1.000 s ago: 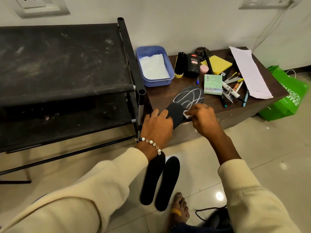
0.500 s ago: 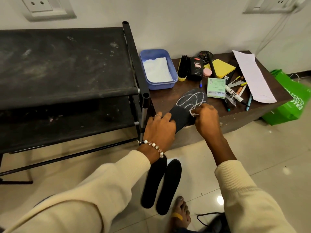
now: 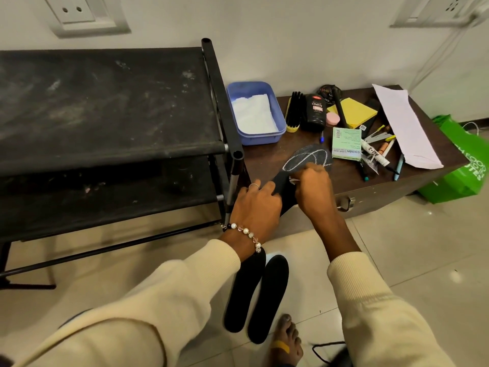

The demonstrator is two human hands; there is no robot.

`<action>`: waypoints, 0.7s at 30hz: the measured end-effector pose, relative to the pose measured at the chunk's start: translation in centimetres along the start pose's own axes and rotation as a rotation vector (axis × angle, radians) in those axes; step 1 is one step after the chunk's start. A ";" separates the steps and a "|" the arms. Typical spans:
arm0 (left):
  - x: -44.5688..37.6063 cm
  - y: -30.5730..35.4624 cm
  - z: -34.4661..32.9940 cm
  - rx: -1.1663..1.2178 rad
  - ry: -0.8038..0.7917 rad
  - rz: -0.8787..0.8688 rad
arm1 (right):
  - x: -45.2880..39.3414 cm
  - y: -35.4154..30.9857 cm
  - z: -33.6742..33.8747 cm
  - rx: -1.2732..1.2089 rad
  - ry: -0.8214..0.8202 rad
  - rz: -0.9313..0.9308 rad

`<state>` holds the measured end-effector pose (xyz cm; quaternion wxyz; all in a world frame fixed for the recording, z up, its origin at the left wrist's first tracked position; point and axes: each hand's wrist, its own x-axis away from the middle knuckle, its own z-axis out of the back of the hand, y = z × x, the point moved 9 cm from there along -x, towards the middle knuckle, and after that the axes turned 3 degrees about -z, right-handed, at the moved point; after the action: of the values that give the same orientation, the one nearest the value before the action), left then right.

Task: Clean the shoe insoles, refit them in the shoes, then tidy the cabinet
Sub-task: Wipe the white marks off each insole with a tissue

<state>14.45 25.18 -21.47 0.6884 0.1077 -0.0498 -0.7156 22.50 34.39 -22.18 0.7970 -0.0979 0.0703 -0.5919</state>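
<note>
A bare foot (image 3: 287, 340) with a yellow strip across it is standing at 6 o'clock on the tiled floor, and just beyond it two black insoles (image 3: 258, 290) are lying side by side, the left one partly hidden under a cream sleeve. Toward the centre, the left hand (image 3: 255, 205), wearing a ring and a pearl bracelet, is pressing the heel end of a third insole (image 3: 304, 161) down with curled fingers, while the right hand (image 3: 312, 190) is pinching a small white wipe (image 3: 293, 180) against its surface; this insole, marked with white chalky lines, is lying on the brown cabinet (image 3: 375, 192) with its heel overhanging the front edge. At 1 o'clock a green box (image 3: 346, 143) is reading "camlin", among scattered pens. Farther back a black bottle (image 3: 316, 112) is showing "Cherry", beside a shoe brush (image 3: 293, 112) and a blue tub (image 3: 255, 112) holding white tissue. At 3 o'clock a green bag (image 3: 460, 165) is leaning, its lettering only partly legible. At 10 o'clock a dusty black rack (image 3: 105, 107) is standing
</note>
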 end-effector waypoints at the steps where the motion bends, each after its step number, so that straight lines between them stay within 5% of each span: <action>1: 0.0 0.0 -0.1 0.005 -0.019 -0.003 | 0.1 -0.3 -0.1 0.008 -0.003 0.027; 21: 0.1 -0.1 0.4 0.007 0.018 -0.030 | -1.3 -1.2 -0.3 0.113 0.037 0.088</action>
<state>14.30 25.08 -21.11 0.6776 0.1173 -0.0446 -0.7247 20.95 35.32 -22.17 0.8250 -0.0386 0.0557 -0.5611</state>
